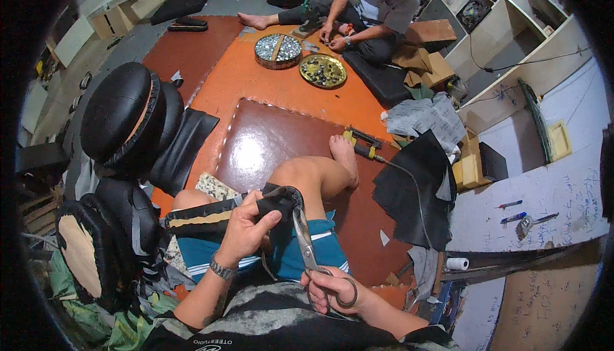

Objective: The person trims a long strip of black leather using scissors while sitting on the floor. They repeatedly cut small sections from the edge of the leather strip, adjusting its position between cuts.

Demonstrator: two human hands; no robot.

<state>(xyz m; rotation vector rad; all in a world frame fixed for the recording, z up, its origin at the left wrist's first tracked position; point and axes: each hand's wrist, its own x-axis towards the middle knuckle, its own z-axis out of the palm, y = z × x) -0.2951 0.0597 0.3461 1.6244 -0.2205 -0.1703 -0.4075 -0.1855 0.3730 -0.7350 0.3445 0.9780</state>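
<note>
Across my lap lies a long padded piece (pixel 199 217) covered in black leatherette, a bare beige strip running along it. My left hand (pixel 246 228) is closed on its right end, where the black leatherette (pixel 281 199) folds over. Scissors (pixel 305 243) are in my right hand (pixel 329 289), fingers through the handle loops. Their blades point up and away from me, with the tips against the leatherette beside my left hand. How far the blades are parted is hard to see.
Round black cushions (pixel 118 111) are stacked at left. A staple gun (pixel 361 143) with a hose lies by my foot, near black leatherette scraps (pixel 416 191). Ahead, another person (pixel 384 6) sits by a round tin (pixel 278 64) and a gold tray (pixel 323 84) of small pieces. Pens (pixel 513 217) lie at right.
</note>
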